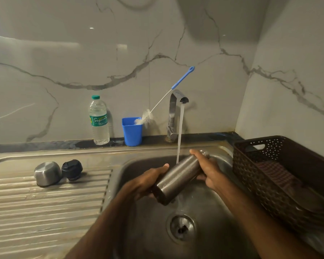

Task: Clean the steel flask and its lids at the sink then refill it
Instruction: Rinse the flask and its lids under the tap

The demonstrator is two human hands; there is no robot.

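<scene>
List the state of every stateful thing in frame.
Steel flask: tilted, held over sink.
Tap: running onto flask.
Left hand: grips flask base.
Right hand: grips flask top.
Steel lid: off, on drainboard.
Black lid: off, beside steel lid.
Plastic bottle: upright, capped.
Brush: leaning in blue cup.

We are standing in a home kitchen. We are looking down at a stainless steel sink (213, 212) with a ribbed steel draining board (45, 212) on its left, and a chrome tap (173, 113) is running water into the basin. Glossy white marble-veined wall tiles (64, 53) are lining the corner. A blue plastic cup (132, 133) holding a long blue-handled bottle brush (146, 116) and a clear plastic water bottle (99, 122) are standing on the dark stone ledge (45, 144), and a dark brown perforated plastic basket (260, 174) is sitting at the right.
</scene>
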